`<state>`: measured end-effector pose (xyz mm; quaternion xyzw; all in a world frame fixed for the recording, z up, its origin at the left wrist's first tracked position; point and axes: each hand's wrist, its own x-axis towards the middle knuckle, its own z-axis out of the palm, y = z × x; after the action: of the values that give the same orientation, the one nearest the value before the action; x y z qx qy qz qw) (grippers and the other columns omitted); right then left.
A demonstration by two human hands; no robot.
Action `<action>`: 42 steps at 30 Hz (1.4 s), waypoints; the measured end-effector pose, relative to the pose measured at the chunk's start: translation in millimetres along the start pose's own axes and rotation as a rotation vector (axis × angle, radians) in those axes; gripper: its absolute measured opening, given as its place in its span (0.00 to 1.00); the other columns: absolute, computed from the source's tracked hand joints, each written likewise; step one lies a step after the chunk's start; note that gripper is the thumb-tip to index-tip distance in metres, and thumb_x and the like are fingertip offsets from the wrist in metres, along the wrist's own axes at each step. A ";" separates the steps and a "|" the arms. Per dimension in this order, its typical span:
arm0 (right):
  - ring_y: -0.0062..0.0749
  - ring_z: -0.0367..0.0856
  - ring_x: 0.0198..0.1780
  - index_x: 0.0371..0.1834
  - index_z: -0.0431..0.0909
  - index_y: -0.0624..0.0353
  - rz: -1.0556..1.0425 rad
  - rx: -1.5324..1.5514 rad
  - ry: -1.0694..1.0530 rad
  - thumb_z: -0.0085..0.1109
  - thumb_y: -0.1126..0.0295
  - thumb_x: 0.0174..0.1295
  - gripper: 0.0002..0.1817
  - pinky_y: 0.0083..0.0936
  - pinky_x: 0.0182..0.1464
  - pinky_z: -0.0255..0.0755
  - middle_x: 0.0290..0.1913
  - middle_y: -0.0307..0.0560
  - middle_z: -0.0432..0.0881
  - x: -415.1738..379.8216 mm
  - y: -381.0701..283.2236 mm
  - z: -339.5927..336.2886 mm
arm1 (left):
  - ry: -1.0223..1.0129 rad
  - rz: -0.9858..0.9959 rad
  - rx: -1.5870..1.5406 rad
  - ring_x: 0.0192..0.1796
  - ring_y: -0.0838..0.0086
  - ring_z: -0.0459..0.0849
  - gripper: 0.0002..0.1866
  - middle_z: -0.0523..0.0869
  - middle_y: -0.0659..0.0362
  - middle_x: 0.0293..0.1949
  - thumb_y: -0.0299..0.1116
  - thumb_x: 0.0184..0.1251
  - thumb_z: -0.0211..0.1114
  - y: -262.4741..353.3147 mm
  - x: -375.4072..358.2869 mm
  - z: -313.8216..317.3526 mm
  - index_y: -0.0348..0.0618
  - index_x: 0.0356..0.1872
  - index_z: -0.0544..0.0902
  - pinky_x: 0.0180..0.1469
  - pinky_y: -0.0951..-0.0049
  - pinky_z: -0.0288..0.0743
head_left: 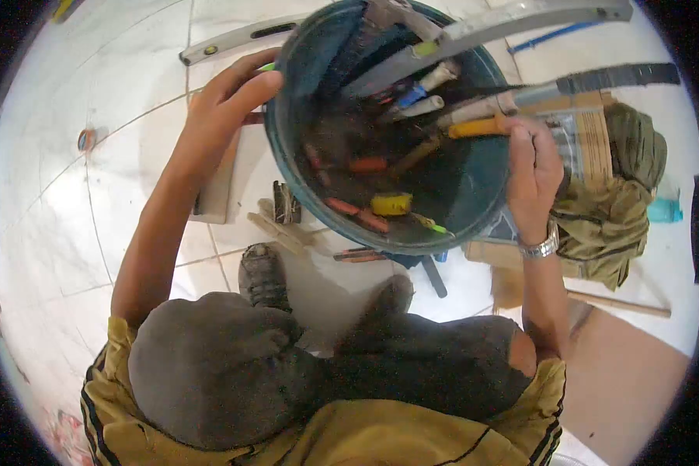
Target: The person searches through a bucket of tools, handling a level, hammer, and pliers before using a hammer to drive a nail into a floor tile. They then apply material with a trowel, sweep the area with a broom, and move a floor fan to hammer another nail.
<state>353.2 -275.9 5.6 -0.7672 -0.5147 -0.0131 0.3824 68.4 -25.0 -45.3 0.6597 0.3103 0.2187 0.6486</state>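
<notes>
A dark green bucket full of tools is tilted toward me above the floor. My left hand is closed on its left rim, the thumb on the outside and the other fingers partly hidden. On the opposite side my right hand, with a metal watch at the wrist, grips the rim beside an orange-yellow handle. Inside are a long grey level-like bar, a yellow piece, several red-orange handles and a blue-and-white tool. Motion blurs several of them.
A spirit level lies on the tiles behind the bucket. At the right are cardboard, an olive cloth bag and a wooden stick. A tape roll lies at the left. Small tools lie near my shoes.
</notes>
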 end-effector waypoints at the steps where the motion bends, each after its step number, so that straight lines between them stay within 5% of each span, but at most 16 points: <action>1: 0.26 0.82 0.40 0.47 0.83 0.64 -0.020 0.000 -0.008 0.56 0.68 0.77 0.10 0.26 0.46 0.76 0.40 0.47 0.87 -0.4 -3.2 -1.0 | 0.026 0.006 -0.031 0.64 0.67 0.81 0.38 0.85 0.51 0.61 0.53 0.71 0.67 0.0 -5.1 5.0 0.42 0.75 0.73 0.65 0.65 0.73; 6: 0.27 0.84 0.37 0.46 0.84 0.61 -0.103 0.072 -0.042 0.56 0.67 0.77 0.10 0.28 0.42 0.77 0.38 0.48 0.89 2.8 -4.9 2.0 | 0.067 0.146 0.016 0.62 0.68 0.83 0.35 0.84 0.48 0.61 0.41 0.69 0.66 0.1 -16.8 20.6 0.37 0.75 0.71 0.67 0.67 0.72; 14: 0.45 0.88 0.34 0.44 0.84 0.59 -0.086 0.023 -0.207 0.59 0.65 0.75 0.09 0.32 0.39 0.79 0.36 0.53 0.88 1.5 -2.2 11.7 | 0.069 0.110 0.024 0.65 0.68 0.81 0.36 0.83 0.50 0.63 0.39 0.69 0.64 8.6 -15.0 22.5 0.32 0.76 0.69 0.70 0.68 0.70; 21: 0.46 0.89 0.35 0.44 0.84 0.59 -0.083 0.029 -0.214 0.59 0.66 0.74 0.09 0.33 0.40 0.80 0.36 0.53 0.89 3.6 -1.2 13.7 | 0.080 0.248 -0.202 0.73 0.64 0.73 0.37 0.77 0.46 0.70 0.44 0.71 0.58 -23.9 -8.5 35.0 0.31 0.77 0.67 0.77 0.64 0.59; 26: 0.22 0.80 0.29 0.46 0.86 0.60 -0.105 0.030 -0.115 0.60 0.71 0.73 0.07 0.21 0.34 0.74 0.35 0.44 0.88 -1.3 -3.9 10.7 | 0.217 0.229 -0.237 0.72 0.58 0.75 0.42 0.77 0.42 0.69 0.49 0.63 0.54 -14.5 -4.3 56.5 0.27 0.74 0.67 0.76 0.63 0.62; 34: 0.18 0.74 0.27 0.42 0.85 0.66 0.119 0.179 -0.078 0.56 0.68 0.75 0.12 0.21 0.31 0.66 0.35 0.44 0.87 -8.2 -3.4 1.6 | 0.279 0.302 -0.470 0.72 0.56 0.75 0.43 0.76 0.40 0.69 0.50 0.62 0.57 -22.5 22.0 63.7 0.27 0.74 0.67 0.77 0.59 0.63; 37: 0.14 0.58 0.22 0.38 0.84 0.68 0.112 0.180 -0.051 0.46 0.57 0.78 0.24 0.18 0.28 0.51 0.22 0.33 0.70 -1.5 -1.2 12.2 | 0.244 0.333 -0.447 0.73 0.55 0.74 0.42 0.76 0.41 0.70 0.51 0.65 0.55 -31.3 40.8 51.9 0.28 0.74 0.66 0.77 0.57 0.62; 39: 0.15 0.58 0.22 0.36 0.84 0.68 0.105 0.175 -0.082 0.47 0.54 0.77 0.26 0.20 0.28 0.51 0.21 0.34 0.69 8.1 10.7 8.2 | 0.196 0.361 -0.398 0.75 0.53 0.71 0.41 0.74 0.40 0.72 0.50 0.69 0.51 -35.0 50.5 46.5 0.28 0.76 0.65 0.79 0.52 0.59; 42: 0.21 0.67 0.25 0.31 0.85 0.66 0.144 0.154 -0.130 0.49 0.52 0.74 0.27 0.24 0.29 0.59 0.26 0.41 0.78 22.1 22.4 0.6 | 0.308 0.364 -0.467 0.73 0.56 0.73 0.48 0.73 0.41 0.71 0.56 0.63 0.63 -34.6 45.4 65.1 0.29 0.75 0.63 0.78 0.57 0.63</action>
<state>381.3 -262.4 1.5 -0.7699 -0.4815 0.1038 0.4058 141.5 -41.6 -88.9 0.4971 0.2233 0.4935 0.6779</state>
